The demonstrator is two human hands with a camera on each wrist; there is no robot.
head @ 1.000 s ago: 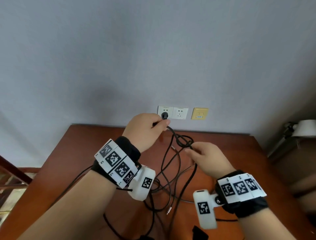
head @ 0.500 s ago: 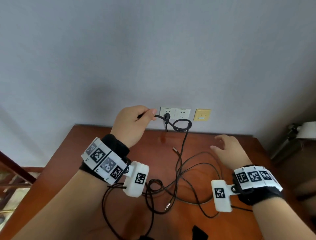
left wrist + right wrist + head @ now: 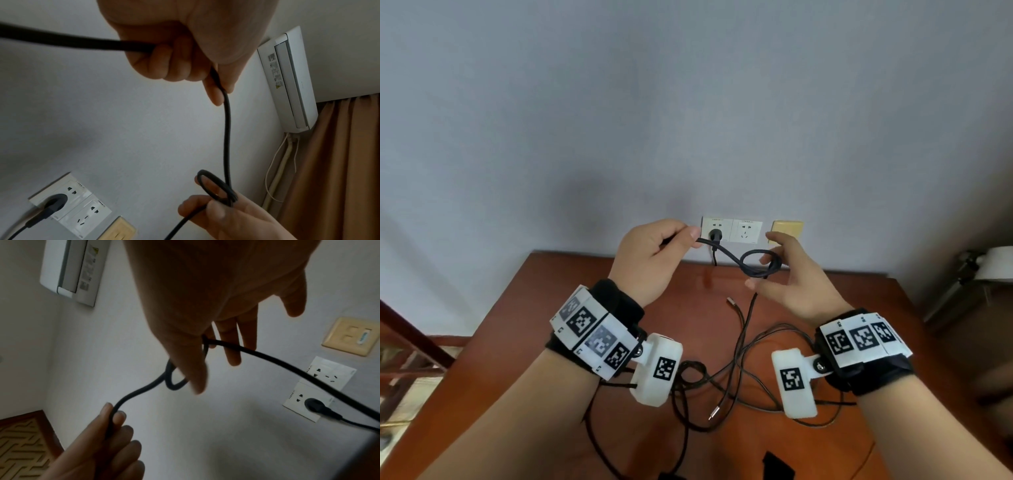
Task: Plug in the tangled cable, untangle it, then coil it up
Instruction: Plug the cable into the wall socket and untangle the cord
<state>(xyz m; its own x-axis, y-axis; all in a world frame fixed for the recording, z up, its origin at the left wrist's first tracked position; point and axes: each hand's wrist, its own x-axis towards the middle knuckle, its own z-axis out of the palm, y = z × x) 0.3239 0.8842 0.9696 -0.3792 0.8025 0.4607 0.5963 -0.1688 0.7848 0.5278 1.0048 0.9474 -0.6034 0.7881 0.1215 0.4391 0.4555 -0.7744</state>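
Observation:
A black cable (image 3: 729, 255) runs from its plug (image 3: 715, 235), seated in the left white wall socket (image 3: 748, 231), into a small knotted loop (image 3: 760, 263) held in the air. My left hand (image 3: 678, 236) grips the cable just left of the plug, thumb and curled fingers around it (image 3: 216, 91). On the loop is my right hand (image 3: 762, 274), one finger poked through it and the thumb against the crossing (image 3: 222, 203). The rest of the cable lies tangled (image 3: 722, 377) on the brown table (image 3: 585, 308) under my wrists.
Thin leads with metal connectors (image 3: 731, 300) lie among the tangle. A yellow wall plate (image 3: 789, 228) sits right of the sockets. An air conditioner (image 3: 292, 81) and brown curtain (image 3: 339, 162) are to the right. A wooden railing (image 3: 400, 335) stands left of the table.
My right hand let go of the knot, dropped away to the right, then rose to the loop by the sockets. My left hand lifted its stretch of cable up and leftward.

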